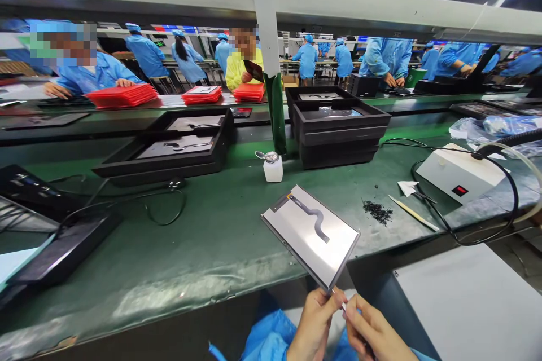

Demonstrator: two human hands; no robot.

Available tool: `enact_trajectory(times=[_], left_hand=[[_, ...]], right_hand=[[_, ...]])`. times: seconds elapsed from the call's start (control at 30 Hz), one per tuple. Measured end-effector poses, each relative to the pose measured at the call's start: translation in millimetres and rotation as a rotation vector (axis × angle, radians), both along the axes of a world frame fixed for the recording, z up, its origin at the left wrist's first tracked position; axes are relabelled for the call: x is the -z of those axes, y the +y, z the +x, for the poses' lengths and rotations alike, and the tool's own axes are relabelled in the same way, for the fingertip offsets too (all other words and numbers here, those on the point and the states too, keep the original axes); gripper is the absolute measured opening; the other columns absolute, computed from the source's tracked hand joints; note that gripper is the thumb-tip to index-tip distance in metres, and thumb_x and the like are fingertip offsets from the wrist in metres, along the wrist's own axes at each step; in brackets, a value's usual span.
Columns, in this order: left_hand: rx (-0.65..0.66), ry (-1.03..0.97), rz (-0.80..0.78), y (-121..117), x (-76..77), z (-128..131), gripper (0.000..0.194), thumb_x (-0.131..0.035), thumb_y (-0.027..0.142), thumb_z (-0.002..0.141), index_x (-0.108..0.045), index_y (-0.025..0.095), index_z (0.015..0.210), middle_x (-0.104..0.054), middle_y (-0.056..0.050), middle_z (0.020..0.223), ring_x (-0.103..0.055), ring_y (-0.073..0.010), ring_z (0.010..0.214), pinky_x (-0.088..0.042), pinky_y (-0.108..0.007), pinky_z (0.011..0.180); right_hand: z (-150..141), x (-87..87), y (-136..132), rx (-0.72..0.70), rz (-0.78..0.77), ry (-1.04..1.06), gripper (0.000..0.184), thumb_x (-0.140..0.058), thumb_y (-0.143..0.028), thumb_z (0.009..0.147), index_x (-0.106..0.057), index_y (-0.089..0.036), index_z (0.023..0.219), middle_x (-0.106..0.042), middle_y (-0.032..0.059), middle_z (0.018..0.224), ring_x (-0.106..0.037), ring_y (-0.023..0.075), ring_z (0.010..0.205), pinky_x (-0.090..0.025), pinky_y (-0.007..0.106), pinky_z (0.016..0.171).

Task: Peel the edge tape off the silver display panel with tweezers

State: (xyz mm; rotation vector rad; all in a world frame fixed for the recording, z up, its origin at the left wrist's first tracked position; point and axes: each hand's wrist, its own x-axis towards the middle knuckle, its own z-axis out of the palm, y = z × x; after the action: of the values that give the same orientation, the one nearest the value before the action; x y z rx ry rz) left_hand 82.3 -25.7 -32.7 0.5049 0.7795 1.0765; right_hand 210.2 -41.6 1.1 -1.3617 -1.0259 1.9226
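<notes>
A flat grey display panel (311, 234) with a dark S-shaped ribbon cable on its back is held tilted over the near edge of the green bench (203, 242). My left hand (313, 321) pinches the panel's lower corner. My right hand (372, 333) is closed right beside it, its fingertips meeting at the same corner around a small thin piece I cannot make out.
Black trays are stacked at the back centre (339, 130) and back left (169, 149). A small white dispenser bottle (273, 166) stands near a green post. A white box with cables (459, 177), a thin stick (412, 213) and dark scraps (378, 211) lie at right. Co-workers in blue coats sit beyond.
</notes>
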Motion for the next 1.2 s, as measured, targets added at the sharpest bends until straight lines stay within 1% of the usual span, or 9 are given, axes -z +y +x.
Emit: enact_trajectory(times=[0.1, 0.17, 0.3, 0.37, 0.57, 0.67, 0.83, 1.07, 1.2], left_hand=[[-0.016, 0.004, 0.001, 0, 3.2, 2, 0.048, -0.088, 0.053, 0.057, -0.062, 0.013, 0.060, -0.054, 0.001, 0.062, -0.047, -0.0121, 0.064, -0.037, -0.025, 0.069], [0.000, -0.007, 0.006, -1, 4.5, 1, 0.049, -0.088, 0.055, 0.056, -0.063, 0.013, 0.064, -0.053, 0.002, 0.062, -0.046, -0.0111, 0.061, -0.037, -0.025, 0.066], [0.055, -0.022, -0.002, -3, 6.1, -4, 0.049, -0.088, 0.052, 0.059, -0.071, 0.012, 0.083, -0.054, 0.002, 0.056, -0.048, -0.0118, 0.057, -0.038, -0.027, 0.067], [0.060, -0.014, -0.004, -3, 6.4, -6, 0.046, -0.087, 0.051, 0.061, -0.072, 0.012, 0.080, -0.054, 0.002, 0.053, -0.049, -0.0131, 0.058, -0.038, -0.028, 0.070], [0.008, 0.031, 0.010, 1, 4.4, -3, 0.046, -0.088, 0.054, 0.058, -0.067, 0.013, 0.064, -0.056, -0.001, 0.064, -0.049, -0.0133, 0.065, -0.038, -0.026, 0.070], [0.022, 0.036, 0.019, 0, 3.6, -5, 0.048, -0.087, 0.056, 0.058, -0.069, 0.013, 0.070, -0.058, -0.001, 0.066, -0.050, -0.0135, 0.064, -0.038, -0.027, 0.069], [0.043, 0.049, 0.020, -2, 2.6, -10, 0.045, -0.089, 0.051, 0.058, -0.072, 0.012, 0.075, -0.062, -0.004, 0.069, -0.055, -0.0169, 0.071, -0.040, -0.029, 0.076], [0.031, 0.053, 0.029, 1, 2.0, -4, 0.048, -0.087, 0.055, 0.058, -0.065, 0.013, 0.066, -0.056, 0.000, 0.065, -0.049, -0.0125, 0.063, -0.038, -0.027, 0.069], [0.046, 0.059, 0.031, -1, 4.5, -10, 0.049, -0.088, 0.054, 0.056, -0.070, 0.012, 0.073, -0.059, -0.002, 0.068, -0.052, -0.0148, 0.069, -0.039, -0.027, 0.073]], right_hand=[[1, 4.1, -3, 0.038, 0.146, -0.125, 0.062, -0.060, -0.082, 0.067, -0.044, -0.022, 0.067, -0.044, -0.0110, 0.048, -0.030, 0.0024, 0.034, -0.019, 0.016, 0.033], [2, 5.5, -2, 0.016, 0.121, -0.119, 0.064, -0.058, -0.084, 0.066, -0.049, -0.021, 0.068, -0.043, -0.0107, 0.045, -0.031, 0.0034, 0.032, -0.021, 0.017, 0.032], [3, 1.9, 2, -0.007, -0.055, 0.080, 0.064, -0.063, -0.080, 0.066, -0.057, -0.017, 0.075, -0.037, -0.0125, 0.040, -0.025, 0.0036, 0.029, -0.015, 0.018, 0.030], [2, -1.9, 3, -0.004, -0.113, 0.128, 0.062, -0.064, -0.079, 0.065, -0.055, -0.018, 0.075, -0.033, -0.0145, 0.039, -0.022, 0.0028, 0.029, -0.012, 0.017, 0.030], [-3, -3.9, -1, 0.015, 0.096, -0.103, 0.064, -0.058, -0.085, 0.064, -0.043, -0.023, 0.069, -0.049, -0.0094, 0.042, -0.031, 0.0030, 0.030, -0.019, 0.016, 0.031], [-3, 1.6, -1, 0.003, 0.066, -0.073, 0.067, -0.054, -0.087, 0.064, -0.050, -0.020, 0.068, -0.049, -0.0078, 0.040, -0.034, 0.0043, 0.030, -0.022, 0.017, 0.032], [-4, 6.6, 0, -0.017, -0.076, 0.097, 0.067, -0.056, -0.085, 0.065, -0.054, -0.019, 0.067, -0.040, -0.0109, 0.033, -0.024, 0.0037, 0.027, -0.014, 0.018, 0.030], [-5, 3.1, -4, 0.028, 0.085, -0.135, 0.069, -0.054, -0.089, 0.061, -0.048, -0.022, 0.069, -0.047, -0.0095, 0.040, -0.031, 0.0041, 0.030, -0.021, 0.017, 0.032], [-5, 9.2, -2, 0.009, 0.013, -0.011, 0.071, -0.053, -0.089, 0.063, -0.056, -0.018, 0.069, -0.043, -0.0098, 0.035, -0.027, 0.0044, 0.028, -0.017, 0.019, 0.031]])
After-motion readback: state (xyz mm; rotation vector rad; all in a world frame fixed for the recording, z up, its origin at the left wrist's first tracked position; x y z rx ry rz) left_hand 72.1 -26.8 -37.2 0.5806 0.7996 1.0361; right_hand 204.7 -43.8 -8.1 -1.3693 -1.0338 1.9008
